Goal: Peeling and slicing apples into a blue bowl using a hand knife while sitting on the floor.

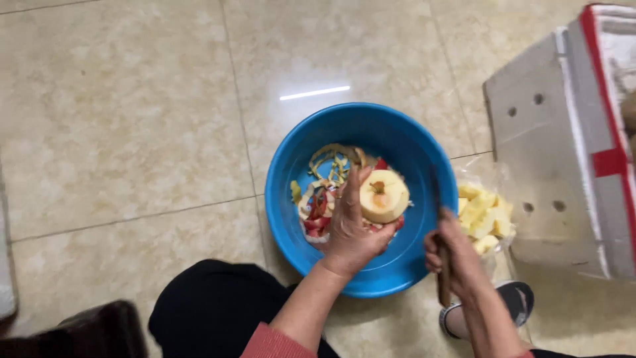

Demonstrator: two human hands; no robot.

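Note:
My left hand (351, 232) holds a peeled pale-yellow apple (384, 195) over a blue plastic basin (391, 132) on the floor. Red and yellow apple peels (321, 199) lie in the basin's bottom. My right hand (454, 255) grips a knife (442, 278) by its brown handle, blade pointing up along the basin's right rim, a short way right of the apple. A clear plastic bag of cut apple pieces (483, 215) sits just right of the basin, beside my right hand.
A white foam box with red tape (570, 146) stands at the right. My knee in dark trousers (212, 308) and a slippered foot (517, 298) are at the bottom. The floor is glossy beige tile (126, 113).

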